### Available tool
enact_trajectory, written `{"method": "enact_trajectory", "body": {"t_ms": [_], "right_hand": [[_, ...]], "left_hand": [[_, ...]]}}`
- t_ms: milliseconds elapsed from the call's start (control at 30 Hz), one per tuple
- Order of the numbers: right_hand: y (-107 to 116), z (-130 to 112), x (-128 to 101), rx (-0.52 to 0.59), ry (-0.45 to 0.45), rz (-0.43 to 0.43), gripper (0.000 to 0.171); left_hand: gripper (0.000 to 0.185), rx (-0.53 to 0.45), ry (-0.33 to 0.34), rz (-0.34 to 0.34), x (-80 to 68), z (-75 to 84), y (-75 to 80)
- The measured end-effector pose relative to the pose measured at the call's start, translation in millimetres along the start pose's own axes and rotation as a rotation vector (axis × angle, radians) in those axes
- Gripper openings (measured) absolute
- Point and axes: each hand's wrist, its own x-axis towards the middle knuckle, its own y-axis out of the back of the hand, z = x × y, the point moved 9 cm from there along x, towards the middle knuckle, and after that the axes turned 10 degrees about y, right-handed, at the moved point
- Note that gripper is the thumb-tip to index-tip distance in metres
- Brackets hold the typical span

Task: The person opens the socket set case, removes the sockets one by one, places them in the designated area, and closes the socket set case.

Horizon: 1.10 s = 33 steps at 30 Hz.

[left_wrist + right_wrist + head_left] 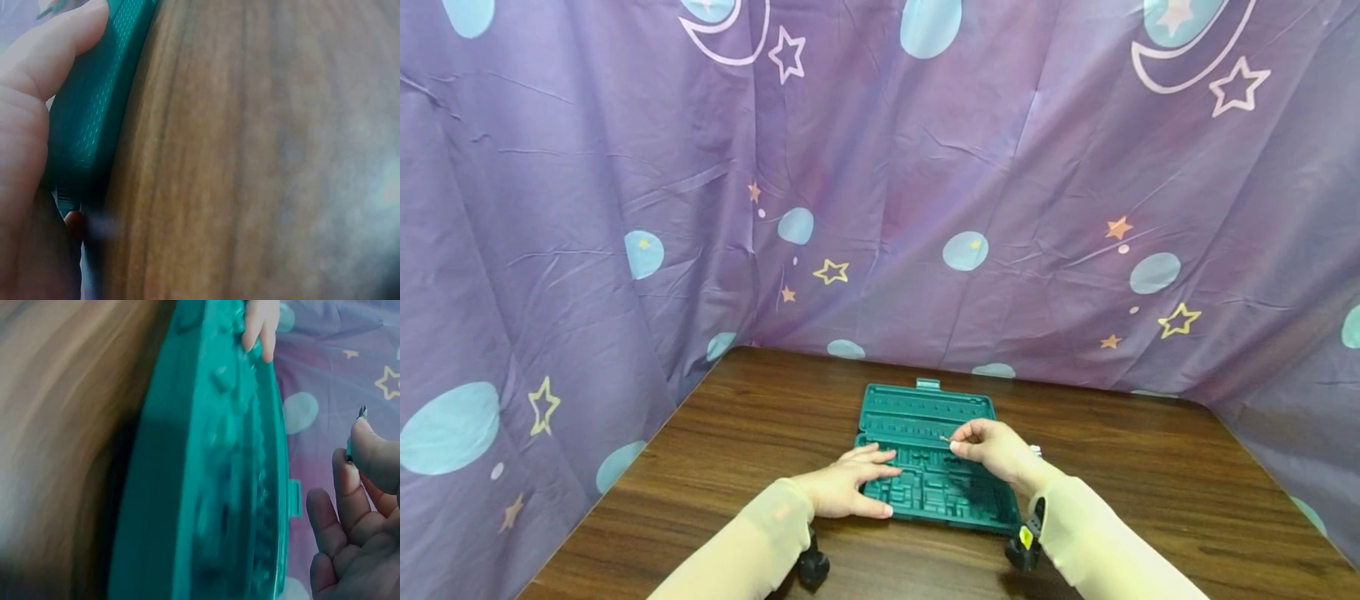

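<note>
A green plastic tool case [925, 417] lies open and flat on the brown wooden table [760, 417]; its moulded slots look bare. My left hand [850, 487] rests with straight fingers on the case's near left corner, and its thumb lies along the case's side [94, 119]. My right hand [992, 450] hovers over the middle of the case and pinches a small thin metal bit [945, 438] between thumb and forefinger. In the right wrist view the bit's tip [361, 412] sticks out above the thumb, with the case [206, 475] beside it.
A purple cloth with stars, moons and blue dots [925, 208] hangs behind the table and at both sides. A small metal piece [1036, 451] lies on the table just right of the case. Black wrist mounts [812, 567] sit under both forearms.
</note>
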Motion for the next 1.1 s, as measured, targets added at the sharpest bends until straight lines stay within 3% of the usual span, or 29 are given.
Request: {"method": "enact_trajectory", "body": {"t_ms": [333,667,867,967,1100], "right_hand": [[31,10,-38,-0.077,0.077,-0.005,0.010],[62,36,-76,-0.141,0.046,0.036,0.011],[71,46,-89,-0.159,0.092,0.023,0.011],[72,51,-94,-0.171,0.065,0.013,0.013],[74,59,-102,-0.270,0.006,0.012,0.015]], "left_hand": [[0.064,-0.005,-0.013,-0.013,0.5,1.8,-4.8],[0.064,-0.019,-0.014,-0.021,1.5,3.6,-6.6],[0.064,-0.019,0.005,-0.023,0.2,3.2,-2.8],[0.064,-0.011,0.004,-0.015,-1.0,4.8,-0.3],[0.064,-0.008,0.001,-0.011,-1.9,6.2,0.2]]}}
